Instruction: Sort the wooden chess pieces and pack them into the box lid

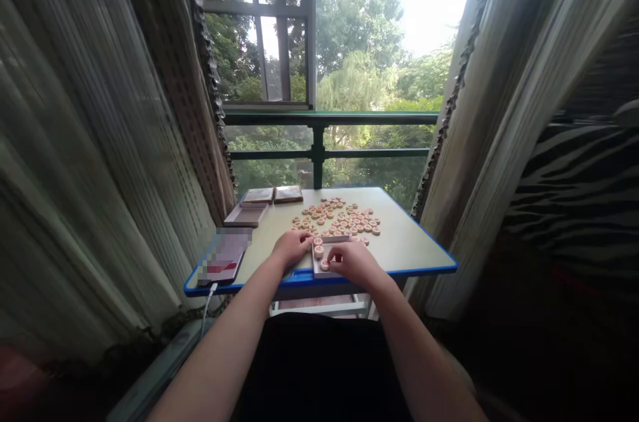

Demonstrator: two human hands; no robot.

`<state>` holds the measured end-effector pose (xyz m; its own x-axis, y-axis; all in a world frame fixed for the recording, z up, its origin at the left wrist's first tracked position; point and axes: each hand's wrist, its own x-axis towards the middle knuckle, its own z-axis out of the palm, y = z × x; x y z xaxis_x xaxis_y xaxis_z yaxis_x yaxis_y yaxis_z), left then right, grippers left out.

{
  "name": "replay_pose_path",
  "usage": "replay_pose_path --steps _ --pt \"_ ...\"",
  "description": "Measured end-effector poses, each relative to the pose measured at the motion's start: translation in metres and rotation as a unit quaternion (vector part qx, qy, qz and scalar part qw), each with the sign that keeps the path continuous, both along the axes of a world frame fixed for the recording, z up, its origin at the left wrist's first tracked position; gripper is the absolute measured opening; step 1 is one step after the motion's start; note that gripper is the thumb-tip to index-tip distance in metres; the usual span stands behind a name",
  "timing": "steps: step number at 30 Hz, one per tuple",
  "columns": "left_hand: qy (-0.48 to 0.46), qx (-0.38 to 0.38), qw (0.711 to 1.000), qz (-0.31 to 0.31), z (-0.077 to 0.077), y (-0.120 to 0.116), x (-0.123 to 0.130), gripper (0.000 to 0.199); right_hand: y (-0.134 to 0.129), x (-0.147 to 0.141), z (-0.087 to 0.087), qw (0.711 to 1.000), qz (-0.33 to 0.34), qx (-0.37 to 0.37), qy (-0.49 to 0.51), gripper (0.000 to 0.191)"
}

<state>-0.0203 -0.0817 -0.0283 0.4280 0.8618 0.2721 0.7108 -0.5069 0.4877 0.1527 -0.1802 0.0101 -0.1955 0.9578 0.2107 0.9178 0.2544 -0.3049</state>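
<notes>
A shallow light-coloured box [323, 270] lies at the table's front edge, with a few round wooden pieces along its left side. My right hand [352, 259] reaches into the box, its fingers closed on a round piece [324, 265] at the near left corner. My left hand [293, 247] rests against the box's left side, fingertips by the upper piece [317, 242]; its fingers are together, and what they hold, if anything, is hidden. Behind the box many round pieces with markings [353, 223] are spread loosely over the table.
The pale table [409, 242] has a blue rim. An open tray [245, 214] and two flat boxes [288, 194] stand at the back left. A tablet-like device [232, 254] with a white cable [207, 305] lies at the left edge. Curtains flank the table.
</notes>
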Motion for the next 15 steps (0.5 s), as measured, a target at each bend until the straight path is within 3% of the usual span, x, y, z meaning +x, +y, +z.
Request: replay_pose_path --steps 15 --pt "0.008 0.000 1.000 0.020 0.004 -0.004 -0.001 0.031 0.009 -0.006 -0.018 0.997 0.042 0.001 0.060 0.021"
